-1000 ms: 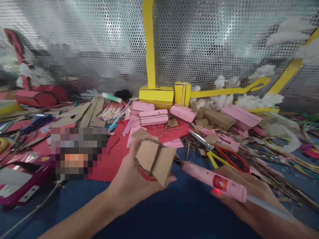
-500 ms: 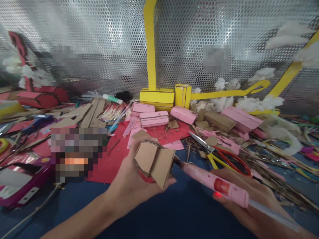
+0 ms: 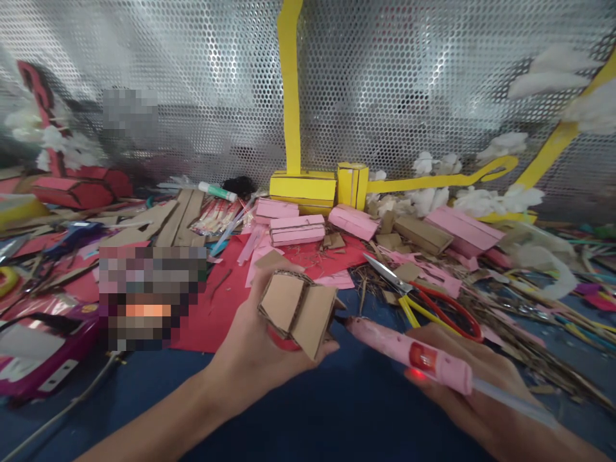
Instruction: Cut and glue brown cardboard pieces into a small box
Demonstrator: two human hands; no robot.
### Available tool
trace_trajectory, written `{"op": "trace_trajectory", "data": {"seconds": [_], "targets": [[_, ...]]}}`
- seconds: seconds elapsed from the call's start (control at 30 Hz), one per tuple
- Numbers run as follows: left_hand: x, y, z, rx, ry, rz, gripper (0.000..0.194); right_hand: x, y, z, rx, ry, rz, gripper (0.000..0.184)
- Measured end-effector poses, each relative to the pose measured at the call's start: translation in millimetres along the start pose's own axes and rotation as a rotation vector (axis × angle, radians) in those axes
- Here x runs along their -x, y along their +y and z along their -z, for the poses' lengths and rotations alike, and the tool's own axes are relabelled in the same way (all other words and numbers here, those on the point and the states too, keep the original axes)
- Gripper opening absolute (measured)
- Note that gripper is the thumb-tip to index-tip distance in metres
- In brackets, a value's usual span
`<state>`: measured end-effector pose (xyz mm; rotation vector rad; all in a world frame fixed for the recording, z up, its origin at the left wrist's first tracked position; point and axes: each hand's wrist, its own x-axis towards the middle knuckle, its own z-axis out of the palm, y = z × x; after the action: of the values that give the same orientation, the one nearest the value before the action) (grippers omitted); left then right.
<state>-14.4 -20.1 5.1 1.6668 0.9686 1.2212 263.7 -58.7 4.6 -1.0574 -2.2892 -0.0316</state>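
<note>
My left hand is wrapped round a small brown cardboard box with folded end flaps, one of them sticking out to the right. A bit of red shows along the box's lower side. My right hand grips a pink hot glue gun with a clear glue stick poking out of its back and a red light glowing underneath. The dark nozzle is at the right edge of the box; whether it touches the cardboard I cannot tell.
Scissors with red and yellow handles lie just beyond my right hand. Pink boxes and yellow pieces stand at the back against a perforated metal wall. Red sheet, cardboard strips and scraps cover the blue table.
Both hands stay nearly where they were. The glue gun has shifted very slightly left, its nozzle staying by the box's right edge.
</note>
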Motion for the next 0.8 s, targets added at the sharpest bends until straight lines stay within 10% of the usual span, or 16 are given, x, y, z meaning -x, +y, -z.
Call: {"op": "trace_trajectory", "data": {"seconds": [0.8], "targets": [[-3, 3, -3.9, -0.005, 0.058, -0.23, 0.066, 4, 0, -1, 0.077, 0.047, 0.008, 0.022]]}}
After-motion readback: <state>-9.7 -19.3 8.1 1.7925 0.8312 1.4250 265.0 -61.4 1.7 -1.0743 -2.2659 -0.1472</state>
